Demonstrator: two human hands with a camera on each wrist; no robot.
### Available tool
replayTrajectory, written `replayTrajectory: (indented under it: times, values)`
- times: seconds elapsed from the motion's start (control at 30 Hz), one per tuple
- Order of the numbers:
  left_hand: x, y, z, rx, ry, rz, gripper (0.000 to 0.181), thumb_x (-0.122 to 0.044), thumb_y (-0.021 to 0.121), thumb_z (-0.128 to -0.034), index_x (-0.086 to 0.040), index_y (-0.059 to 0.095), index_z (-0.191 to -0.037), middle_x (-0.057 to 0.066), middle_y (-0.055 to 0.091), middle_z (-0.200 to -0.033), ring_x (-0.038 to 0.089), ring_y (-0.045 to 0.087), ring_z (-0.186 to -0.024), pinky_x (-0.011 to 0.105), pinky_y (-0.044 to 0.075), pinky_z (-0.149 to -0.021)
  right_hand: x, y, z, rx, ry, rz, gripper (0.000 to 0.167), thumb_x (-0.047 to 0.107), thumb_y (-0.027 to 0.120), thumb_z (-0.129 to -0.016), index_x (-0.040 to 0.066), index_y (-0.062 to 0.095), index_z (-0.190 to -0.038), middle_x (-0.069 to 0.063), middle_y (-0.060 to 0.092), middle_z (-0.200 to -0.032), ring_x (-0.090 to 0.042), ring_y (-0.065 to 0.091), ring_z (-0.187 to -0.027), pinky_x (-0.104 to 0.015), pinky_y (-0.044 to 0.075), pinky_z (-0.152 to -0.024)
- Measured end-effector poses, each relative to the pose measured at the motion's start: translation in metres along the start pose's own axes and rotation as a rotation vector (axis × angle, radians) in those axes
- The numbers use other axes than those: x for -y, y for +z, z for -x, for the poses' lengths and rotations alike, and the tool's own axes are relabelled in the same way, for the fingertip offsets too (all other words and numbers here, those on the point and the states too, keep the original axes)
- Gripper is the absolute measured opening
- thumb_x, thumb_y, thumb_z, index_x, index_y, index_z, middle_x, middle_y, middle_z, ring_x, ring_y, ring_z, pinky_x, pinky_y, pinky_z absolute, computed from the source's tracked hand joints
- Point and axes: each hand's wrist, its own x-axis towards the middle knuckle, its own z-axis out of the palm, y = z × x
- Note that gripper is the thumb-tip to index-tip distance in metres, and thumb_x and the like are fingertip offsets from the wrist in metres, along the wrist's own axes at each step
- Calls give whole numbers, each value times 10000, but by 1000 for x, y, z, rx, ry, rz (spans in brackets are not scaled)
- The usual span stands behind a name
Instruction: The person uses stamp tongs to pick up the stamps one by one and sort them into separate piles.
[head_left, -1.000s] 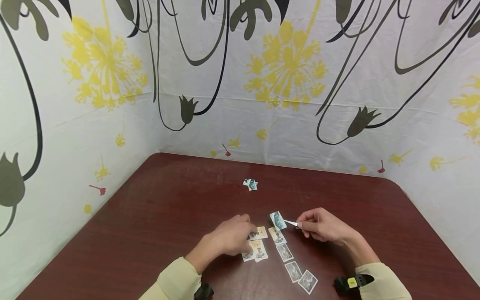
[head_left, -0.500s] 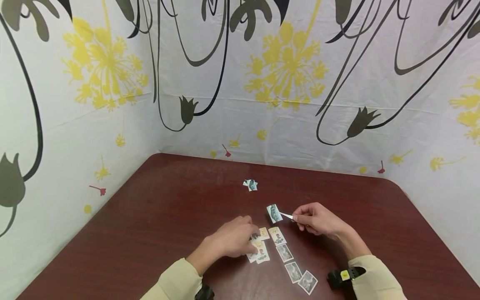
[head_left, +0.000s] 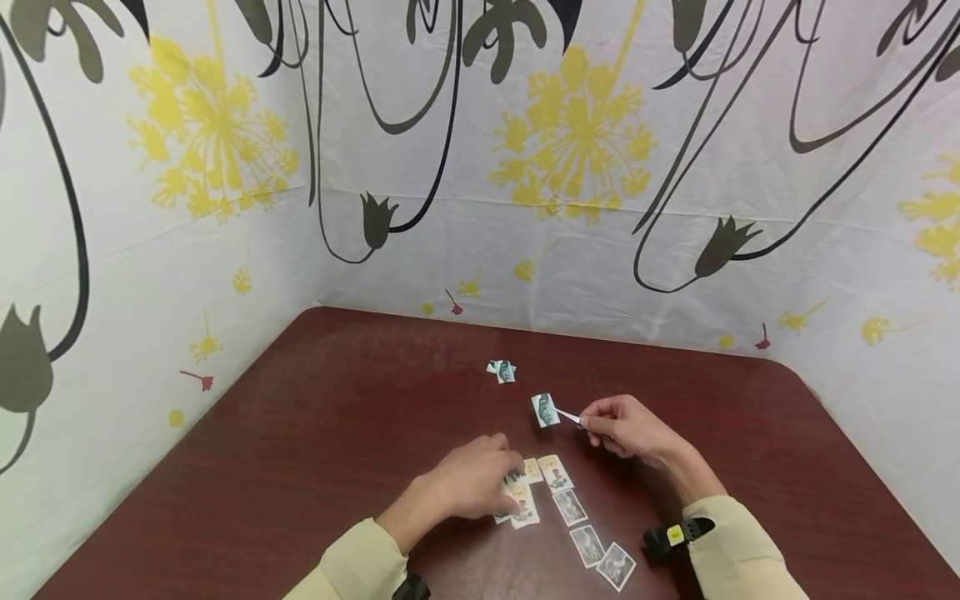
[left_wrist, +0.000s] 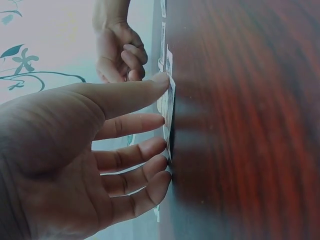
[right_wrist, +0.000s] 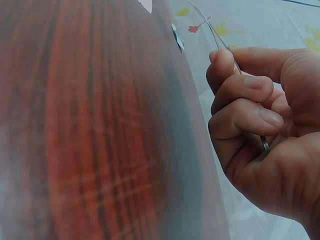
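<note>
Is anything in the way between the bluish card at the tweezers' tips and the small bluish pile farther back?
Nothing visible is: the head view shows only tabletop between the bluish card and the bluish pile. The left hand and other cards are lower in the picture, off that path.

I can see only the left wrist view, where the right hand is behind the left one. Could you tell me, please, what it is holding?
Observer: The right hand pinches a pair of tweezers.

Operator: Thank you. And is there something at the tips of them?

Observer: Yes, a small teal-printed picture card; the tips meet its right edge.

Operator: I understand. Do you see also some cards farther away from the person?

Observer: Yes, overlapping teal-printed cards lie toward the far edge of the dark red-brown table.
</note>
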Motion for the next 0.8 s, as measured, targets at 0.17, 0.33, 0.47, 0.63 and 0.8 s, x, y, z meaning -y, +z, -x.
replayTrajectory:
  times: [0.17,0.33,0.47,0.63,0.8]
  values:
    - [1,-3,1,14,12,0,325,-282,847,-851,-216,764,-1158,-41,609,-1046,116,568,-937,265,509,-797,0,1,-7,-27,8,0,284,160,621,-1058,-122,658,-1072,-37,584,-700,-102,372,-478,-223,281,-445]
    - [1,-3,1,18,15,11,319,-292,837,-861,-207,768,-1160,-46,615,-1039,106,569,-937,256,507,-827,0,2,-16,-60,24,1,267,147,609,-1059,-113,665,-1083,-26,587,-692,-111,378,-486,-228,285,-450]
    - [1,-1,1,13,3,31,359,-403,870,-834,-218,753,-1118,-65,577,-1001,89,539,-898,246,493,-783,2,3,-22,-81,30,1,262,150,600,-1062,-102,665,-1093,-21,590,-696,-116,389,-497,-236,291,-455]
    - [1,2,0,5,-14,43,365,-403,903,-789,-223,731,-1055,-71,563,-989,97,532,-891,253,484,-731,5,6,-28,-107,36,-11,264,152,591,-1068,-100,661,-1106,-16,590,-711,-121,395,-514,-250,294,-461]
    - [0,2,-1,3,-13,28,357,-407,913,-785,-225,734,-1033,-71,568,-993,101,544,-905,255,497,-747,8,9,-34,-136,53,-15,265,160,585,-1074,-87,669,-1122,-27,596,-727,-130,400,-532,-266,299,-474]
